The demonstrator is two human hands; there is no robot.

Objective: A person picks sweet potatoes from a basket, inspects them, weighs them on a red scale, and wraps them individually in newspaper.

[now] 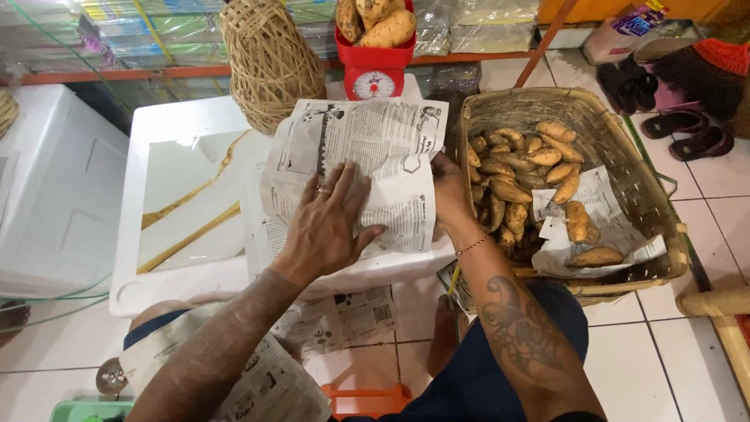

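Observation:
A printed newspaper sheet (375,148) lies spread on a white foam box lid (187,187). My left hand (328,223) presses flat on the sheet's lower middle, fingers spread, a ring on one finger. At the sheet's right edge my right hand (449,195) grips the paper, its fingers partly hidden behind it. Just right of that hand stands a woven basket (648,195) holding several sweet potatoes (516,180) and some newspaper scraps.
A red kitchen scale (375,66) with sweet potatoes on top stands behind the sheet, next to a woven wicker cage (269,59). Another white foam box (55,187) sits at the left. Sandals (691,133) lie on the tiled floor at right. More newspaper (336,320) rests near my knees.

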